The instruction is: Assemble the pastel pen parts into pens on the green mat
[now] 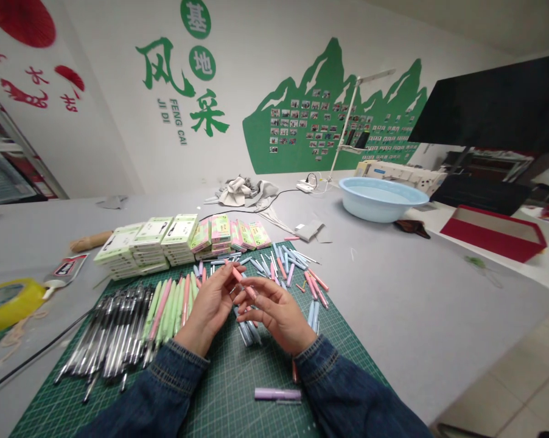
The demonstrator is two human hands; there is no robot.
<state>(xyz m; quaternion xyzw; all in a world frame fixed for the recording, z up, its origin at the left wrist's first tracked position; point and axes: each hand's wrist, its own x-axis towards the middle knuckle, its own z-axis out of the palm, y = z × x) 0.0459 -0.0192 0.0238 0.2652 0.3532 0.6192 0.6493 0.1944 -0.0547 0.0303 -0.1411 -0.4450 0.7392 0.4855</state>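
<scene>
A pink pen part [237, 274] slants between my hands above the green cutting mat [224, 389]. My left hand [210, 304] is closed round its upper end, and my right hand [277, 310] pinches the lower pink end. Whether it is one piece or two I cannot tell, as fingers cover the middle. Light blue pen parts [248, 331] lie beneath my hands. Beside my left wrist are green and pink pens [167, 310] and a row of clear, black-capped pens [114, 331]. A purple pen part [277, 394] rests near the front of the mat.
Stacked small boxes [151, 237] line the mat's back edge. Loose blue, pink and purple pen parts [290, 261] lie behind my right hand. Yellow tape [12, 304] and a glue tube [67, 271] sit left. A blue basin [379, 201] and red box [493, 234] stand right.
</scene>
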